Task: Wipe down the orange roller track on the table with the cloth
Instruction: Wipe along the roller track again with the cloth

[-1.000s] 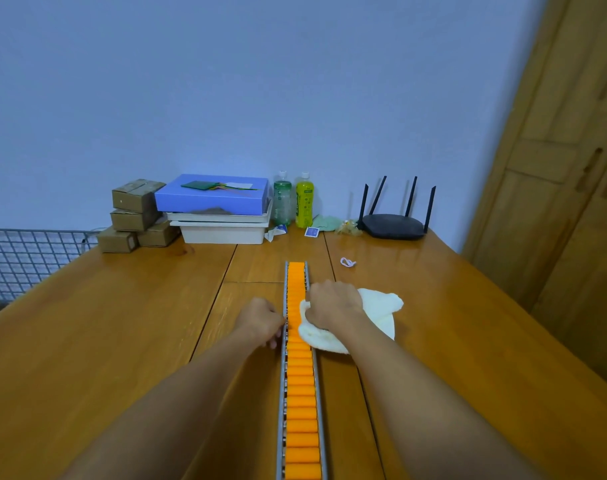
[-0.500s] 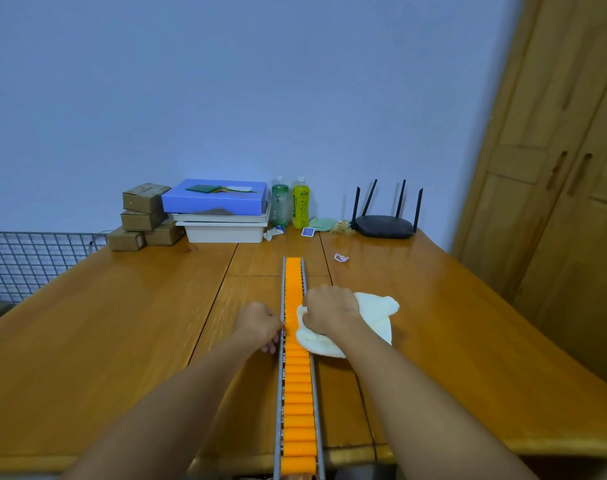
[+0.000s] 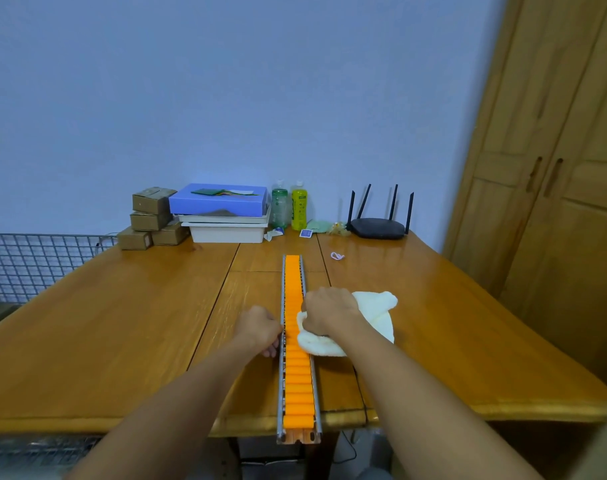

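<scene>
Head view: orange roller track (image 3: 297,344), lengthwise mid-table (image 3: 104,323) (near end overhanging the edge). White cloth (image 3: 371,317) bunched against its right rail, clutched by right hand (image 3: 330,310). Left hand (image 3: 258,329), curled closed, presses left rail. Router (image 3: 378,226) behind.

Black router (image 3: 377,227), two bottles (image 3: 290,208), blue box (image 3: 219,200), cardboard boxes (image 3: 151,218) along wall
</scene>
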### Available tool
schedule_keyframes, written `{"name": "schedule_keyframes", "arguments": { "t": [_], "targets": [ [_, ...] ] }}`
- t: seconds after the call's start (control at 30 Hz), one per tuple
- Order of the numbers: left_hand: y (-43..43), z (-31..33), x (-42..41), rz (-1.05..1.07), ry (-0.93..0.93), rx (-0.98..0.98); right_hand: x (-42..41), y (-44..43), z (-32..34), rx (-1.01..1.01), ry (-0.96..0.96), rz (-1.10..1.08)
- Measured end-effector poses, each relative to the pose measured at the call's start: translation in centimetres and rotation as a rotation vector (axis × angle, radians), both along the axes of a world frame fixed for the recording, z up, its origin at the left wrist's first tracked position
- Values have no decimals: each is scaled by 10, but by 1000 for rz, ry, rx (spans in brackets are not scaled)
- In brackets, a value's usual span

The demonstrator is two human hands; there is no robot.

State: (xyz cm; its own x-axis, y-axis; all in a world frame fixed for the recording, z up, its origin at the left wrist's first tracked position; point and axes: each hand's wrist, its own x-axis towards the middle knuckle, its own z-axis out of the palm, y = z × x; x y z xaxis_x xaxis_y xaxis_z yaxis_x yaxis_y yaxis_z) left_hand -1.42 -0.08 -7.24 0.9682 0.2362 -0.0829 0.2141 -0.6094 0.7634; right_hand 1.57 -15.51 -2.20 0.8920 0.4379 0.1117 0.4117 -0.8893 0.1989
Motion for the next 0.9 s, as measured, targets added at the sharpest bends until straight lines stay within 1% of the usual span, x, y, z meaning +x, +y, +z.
{"name": "schedule_keyframes", "arguments": {
  "t": [0.33, 0.67, 0.9],
  "targets": [
    [-9, 5, -35, 38, -8, 10, -36, -13, -3, 43, 33, 17],
    [-18, 1, -79, 18, -25, 19, -84, -24, -4, 60, 31, 17],
    [-27, 3, -110, 28, -25, 69, -119, -31, -3, 71, 43, 18]
  ]
}}
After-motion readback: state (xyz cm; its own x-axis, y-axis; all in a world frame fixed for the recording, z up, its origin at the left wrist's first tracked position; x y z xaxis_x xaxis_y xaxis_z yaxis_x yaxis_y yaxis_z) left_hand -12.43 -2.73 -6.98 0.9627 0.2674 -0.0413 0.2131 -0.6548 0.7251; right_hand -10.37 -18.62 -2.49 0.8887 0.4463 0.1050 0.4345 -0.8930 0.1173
